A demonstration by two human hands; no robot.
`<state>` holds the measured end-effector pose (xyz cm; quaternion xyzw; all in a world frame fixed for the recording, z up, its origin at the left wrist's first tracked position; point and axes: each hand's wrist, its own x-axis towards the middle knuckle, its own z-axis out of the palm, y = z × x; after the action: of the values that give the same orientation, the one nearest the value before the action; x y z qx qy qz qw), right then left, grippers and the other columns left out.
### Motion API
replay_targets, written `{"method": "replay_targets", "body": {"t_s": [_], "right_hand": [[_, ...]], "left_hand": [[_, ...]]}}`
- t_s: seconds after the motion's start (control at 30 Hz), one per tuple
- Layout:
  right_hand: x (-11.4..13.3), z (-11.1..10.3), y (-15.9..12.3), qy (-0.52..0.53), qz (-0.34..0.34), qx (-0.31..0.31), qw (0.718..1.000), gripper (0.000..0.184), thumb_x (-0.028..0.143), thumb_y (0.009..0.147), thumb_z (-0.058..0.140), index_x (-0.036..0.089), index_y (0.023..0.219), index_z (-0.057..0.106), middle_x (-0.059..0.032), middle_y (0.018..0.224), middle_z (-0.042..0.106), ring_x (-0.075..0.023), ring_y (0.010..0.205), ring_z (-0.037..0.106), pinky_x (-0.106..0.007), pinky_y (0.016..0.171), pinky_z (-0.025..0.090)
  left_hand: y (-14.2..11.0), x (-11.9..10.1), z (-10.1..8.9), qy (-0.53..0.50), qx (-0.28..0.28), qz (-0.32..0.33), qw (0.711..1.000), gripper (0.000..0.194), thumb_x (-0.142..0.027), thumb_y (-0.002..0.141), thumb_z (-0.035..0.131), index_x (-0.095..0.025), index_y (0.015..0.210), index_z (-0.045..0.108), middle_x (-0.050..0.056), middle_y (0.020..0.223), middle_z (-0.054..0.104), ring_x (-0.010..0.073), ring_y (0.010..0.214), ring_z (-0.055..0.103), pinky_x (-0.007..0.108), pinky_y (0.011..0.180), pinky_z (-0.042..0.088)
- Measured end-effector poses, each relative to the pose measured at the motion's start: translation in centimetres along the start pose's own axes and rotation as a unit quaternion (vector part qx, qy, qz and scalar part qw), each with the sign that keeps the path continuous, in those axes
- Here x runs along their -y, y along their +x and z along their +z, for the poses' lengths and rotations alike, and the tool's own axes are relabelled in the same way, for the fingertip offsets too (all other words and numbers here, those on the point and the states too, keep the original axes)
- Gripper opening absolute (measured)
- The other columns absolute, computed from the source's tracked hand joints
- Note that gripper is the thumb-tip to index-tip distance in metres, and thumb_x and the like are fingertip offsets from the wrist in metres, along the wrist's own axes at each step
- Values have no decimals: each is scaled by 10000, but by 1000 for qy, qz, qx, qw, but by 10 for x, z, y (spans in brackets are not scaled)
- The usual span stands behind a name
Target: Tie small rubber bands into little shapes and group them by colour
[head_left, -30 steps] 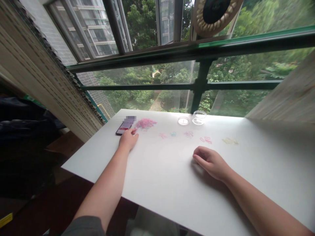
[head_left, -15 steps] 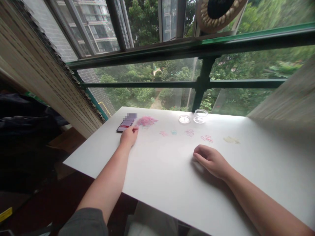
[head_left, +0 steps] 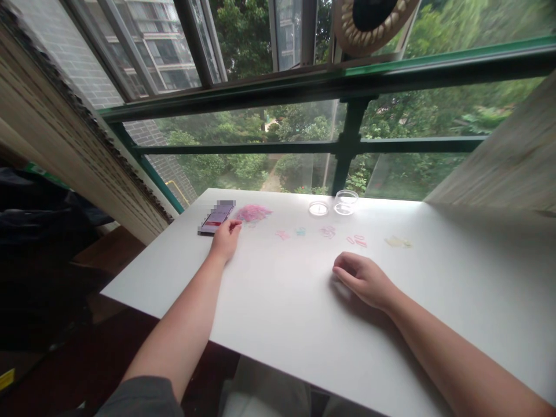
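My left hand rests beside the phone, at the near edge of a tangled pile of pink, thin loops that look like small rubber bands. Its thumb and forefinger are pinched together; whatever may be between them is too small to make out. On the white table, my right hand lies loosely curled, with nothing visible in it. Beyond it run small groups of loops: pink ones, teal ones, purplish ones, red-pink ones and pale yellow ones.
A clear round dish and a flat clear lid stand at the table's back edge, by the window with its green rail. A curtain-like panel rises on the left. Dark clutter lies beyond the table's left edge.
The whole view has shifted slightly, so the table and its contents appear a little further left. Both hands stay in nearly the same places on the table.
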<state>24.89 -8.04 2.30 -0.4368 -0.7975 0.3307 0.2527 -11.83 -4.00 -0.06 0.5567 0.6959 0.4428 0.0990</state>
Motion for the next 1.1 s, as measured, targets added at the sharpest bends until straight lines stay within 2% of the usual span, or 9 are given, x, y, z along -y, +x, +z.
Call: {"method": "replay_targets", "body": {"t_s": [0.23,0.4,0.73,1.1], "right_hand": [[-1,1,-1,2,-6,1,1000,151,296,824,483,190,721,518,13,632,525,-126,582,457,-256,564,374],[1,0,-1,-4,-10,-1,1000,153,294,824,483,189,716,514,15,624,514,-125,576,451,-255,558,364],[0,1,-1,4,-6,0,1000,153,292,822,482,188,714,514,16,620,509,-121,571,448,-251,554,365],[0,0,0,1,-6,3,1000,149,292,815,480,187,720,526,6,623,525,-125,562,456,-259,550,375]], "left_hand": [[-2,-6,-2,6,3,12,1000,263,-270,809,457,-155,936,657,85,950,665,220,909,586,351,868,421],[-3,-7,-2,4,7,-2,1000,270,-244,812,418,-161,929,647,60,826,654,186,746,591,326,770,447],[0,-1,-2,-24,-17,-33,999,229,-266,793,432,-163,877,619,37,733,610,169,699,566,286,681,429],[3,4,6,-120,9,-35,992,219,-348,757,534,-157,832,610,60,842,668,137,699,589,271,696,455]]}}
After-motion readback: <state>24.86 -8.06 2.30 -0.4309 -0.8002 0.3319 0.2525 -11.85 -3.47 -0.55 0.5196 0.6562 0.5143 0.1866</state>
